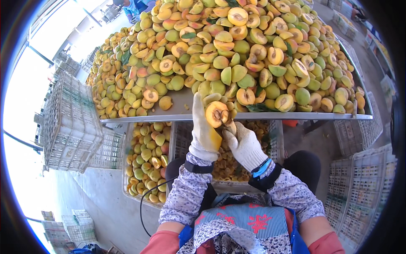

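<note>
My left hand (203, 127), in a cream knit glove stained yellow, holds a cut orange-yellow fruit half (216, 113) with its brown centre facing up, just in front of the metal table's edge. My right hand (243, 146), in a white knit glove, is closed just below and right of the fruit, its fingertips by the cut face; what it grips there is too small to make out. A large pile of whole and halved fruit (275, 55) lies on the metal table (177, 99) beyond my hands.
Below the table, a crate of fruit (149, 161) stands left of another crate (278, 139) holding small pieces. Stacked plastic crates (69, 122) are at left and more (359, 190) at right. A black cable (141, 209) hangs by my left arm. A person's blue sleeve (133, 10) shows beyond the pile.
</note>
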`<move>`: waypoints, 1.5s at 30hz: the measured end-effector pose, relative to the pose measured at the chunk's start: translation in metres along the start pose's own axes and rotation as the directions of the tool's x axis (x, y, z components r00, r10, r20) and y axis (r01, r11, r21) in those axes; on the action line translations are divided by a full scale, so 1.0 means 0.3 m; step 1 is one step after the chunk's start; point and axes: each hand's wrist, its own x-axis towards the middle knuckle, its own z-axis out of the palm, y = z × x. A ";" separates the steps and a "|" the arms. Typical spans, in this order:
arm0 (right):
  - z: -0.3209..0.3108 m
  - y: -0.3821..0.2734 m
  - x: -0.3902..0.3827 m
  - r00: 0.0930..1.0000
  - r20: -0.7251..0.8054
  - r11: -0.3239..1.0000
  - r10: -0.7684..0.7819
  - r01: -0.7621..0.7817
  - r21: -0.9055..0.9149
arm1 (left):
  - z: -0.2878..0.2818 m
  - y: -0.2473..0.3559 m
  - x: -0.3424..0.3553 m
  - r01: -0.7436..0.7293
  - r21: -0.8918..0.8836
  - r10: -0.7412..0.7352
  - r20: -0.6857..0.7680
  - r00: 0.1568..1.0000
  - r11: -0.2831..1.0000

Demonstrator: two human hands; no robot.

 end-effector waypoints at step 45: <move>-0.131 -0.082 -0.094 0.458 0.873 0.302 0.166 -0.867 0.397 | -0.051 0.014 0.006 -0.104 0.443 -0.142 0.488 0.861 0.891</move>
